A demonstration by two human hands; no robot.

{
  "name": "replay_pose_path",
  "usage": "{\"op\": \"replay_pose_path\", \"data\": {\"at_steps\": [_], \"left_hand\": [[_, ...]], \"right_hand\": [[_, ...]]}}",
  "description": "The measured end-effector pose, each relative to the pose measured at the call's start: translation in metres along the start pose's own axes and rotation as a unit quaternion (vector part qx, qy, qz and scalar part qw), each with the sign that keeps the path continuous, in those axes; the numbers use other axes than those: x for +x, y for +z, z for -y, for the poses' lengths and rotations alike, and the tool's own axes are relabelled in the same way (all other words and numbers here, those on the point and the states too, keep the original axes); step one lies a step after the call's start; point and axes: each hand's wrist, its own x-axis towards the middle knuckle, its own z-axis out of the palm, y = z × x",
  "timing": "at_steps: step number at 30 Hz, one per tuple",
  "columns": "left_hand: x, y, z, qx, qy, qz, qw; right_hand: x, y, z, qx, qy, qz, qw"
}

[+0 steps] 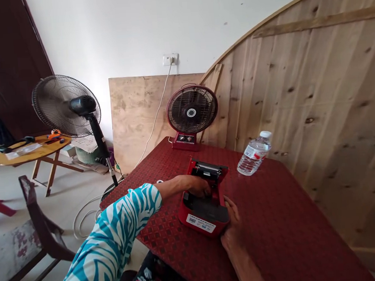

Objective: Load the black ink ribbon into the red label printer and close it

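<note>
Left hand point(200, 186) inside red printer point(203, 209) from left, finger closure unclear. Right hand point(233, 224) part-open, cupped against right side. Opened lengthwise near to far.

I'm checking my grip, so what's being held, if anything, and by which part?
Your right hand holds the printer by its right side. Your left hand is inside; whether it grips anything can't be told.
</note>
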Motion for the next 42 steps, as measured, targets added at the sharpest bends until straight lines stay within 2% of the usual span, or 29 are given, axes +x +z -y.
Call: {"op": "replay_pose_path", "data": {"at_steps": [3,5,7,9,12,14,17,20,22,24,29,31,34,38,42], "left_hand": [[-0.006,0.002,0.001,0.008,0.017,0.019,1.0],[-0.011,0.002,0.001,0.016,0.014,0.004,1.0],[-0.017,0.0,-0.001,0.022,0.022,-0.023,0.999],[-0.025,-0.004,-0.002,0.007,0.059,-0.057,0.997],[-0.047,-0.014,0.003,-0.092,0.119,-0.124,0.981],[-0.065,-0.023,0.014,-0.174,0.106,-0.192,0.96],[-0.085,-0.037,0.045,-0.262,0.047,-0.299,0.916],[-0.089,-0.039,0.08,-0.303,-0.024,-0.361,0.882],[-0.083,-0.029,0.098,-0.272,-0.095,-0.355,0.889],[-0.075,-0.013,0.11,-0.251,-0.129,-0.334,0.899],[-0.057,0.028,0.122,-0.226,-0.163,-0.283,0.918],[-0.054,0.036,0.125,-0.228,-0.169,-0.27,0.92],[-0.054,0.037,0.133,-0.25,-0.171,-0.262,0.916],[-0.073,0.036,0.144,-0.305,-0.167,-0.273,0.897],[-0.116,0.047,0.143,-0.349,-0.165,-0.27,0.882]], "right_hand": [[0.001,0.0,0.0,0.003,0.0,0.002,1.0],[0.001,0.0,0.0,0.007,0.006,-0.001,1.0],[0.002,0.0,0.001,0.006,0.012,-0.007,1.0],[0.001,0.001,0.001,0.003,0.012,-0.015,1.0],[-0.001,0.003,0.002,0.0,0.016,-0.018,1.0],[-0.003,0.004,0.002,-0.005,0.015,-0.013,1.0],[-0.004,0.003,-0.001,-0.009,-0.001,-0.005,1.0],[-0.003,0.001,-0.005,-0.012,-0.002,-0.005,1.0],[-0.001,-0.002,-0.008,-0.019,-0.004,0.0,1.0],[0.0,-0.004,-0.01,-0.023,-0.008,0.007,1.0],[0.0,-0.004,-0.011,-0.021,-0.006,0.006,1.0],[-0.002,-0.003,-0.01,-0.018,-0.006,0.014,1.0],[-0.003,-0.002,-0.007,-0.017,-0.009,0.02,1.0],[-0.003,-0.002,-0.006,-0.027,-0.013,0.013,0.999],[-0.004,-0.001,-0.006,-0.022,-0.01,0.017,1.0]]}}
